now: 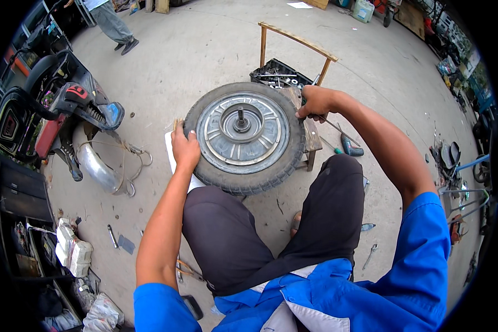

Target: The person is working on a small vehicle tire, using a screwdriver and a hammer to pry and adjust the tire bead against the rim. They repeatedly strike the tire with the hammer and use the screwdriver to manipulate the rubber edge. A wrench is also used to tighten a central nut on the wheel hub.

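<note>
A motor wheel (243,160) with a black tyre and a grey metal hub lies flat before my knees, its threaded axle (240,123) pointing up. Under its right side shows a small wooden stool (314,141). My left hand (186,145) grips the tyre's left edge, the thumb on top and the fingertips partly hidden. At the tyre's right edge, my right hand (317,104) is closed round a screwdriver (342,129). A bit of green handle shows by the fingers, and the long shaft points right, away from the tyre.
Beyond the wheel stands a black toolbox (279,72) of sockets beside a wooden frame (299,39). A power drill (351,146) and a wrench (371,255) lie on the floor at right. A partly dismantled scooter (72,110) is at left. Another person (110,22) stands at far left.
</note>
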